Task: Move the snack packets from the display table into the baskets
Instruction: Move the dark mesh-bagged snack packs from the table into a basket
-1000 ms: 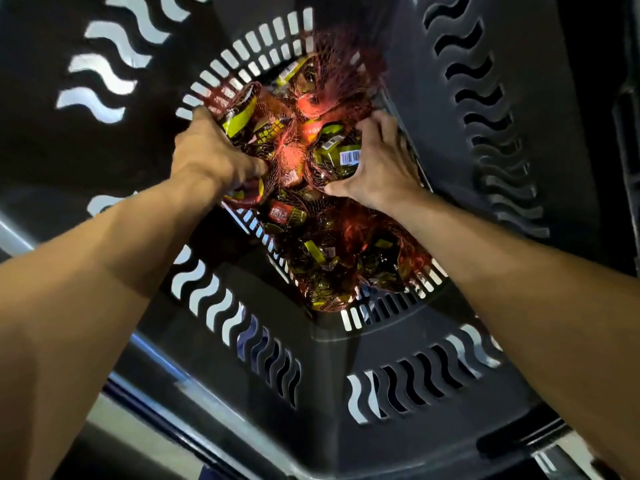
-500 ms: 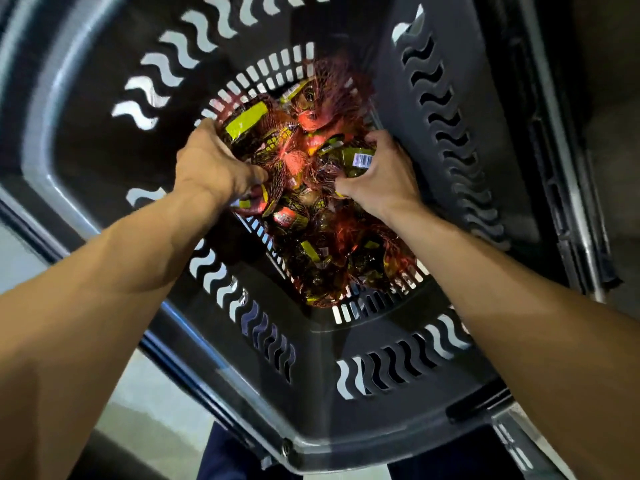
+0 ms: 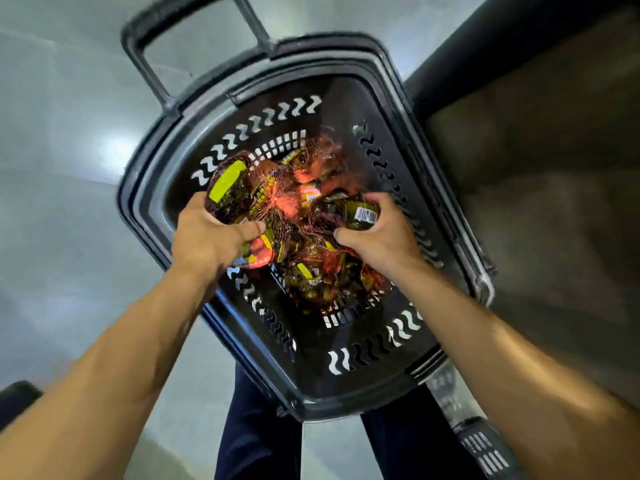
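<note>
1. The basket [image 3: 138,209] filled the centre of the frame. It was hard black plastic, with wavy slots in its walls and straight slots around its bottom. Its long handle [image 3: 194,46] pointed to the upper left.
2. The packets [image 3: 322,282] lay on the bottom of the basket, inside red net. Their wrappers were dark, glossy and crinkled, with yellow-green labels.
3. The left hand [image 3: 211,240] gripped a round bag [image 3: 227,192] at the left of the heap, with the thumb curled across its lower edge.
4. The right hand [image 3: 381,237] gripped a barcode packet [image 3: 363,214] at the right of the heap, with the fingers curled around it.
5. Both hands reached deep into the basket, probably to set the load low and spread it, so that it would not pile up in the middle.
6. The net looked soft and loose, so I think it could catch on the fingers when they let go.
7. A pale, smooth floor [image 3: 69,168] was at the left. A brown surface [image 3: 536,185] was at the right; I could not tell if it was the table.
</note>
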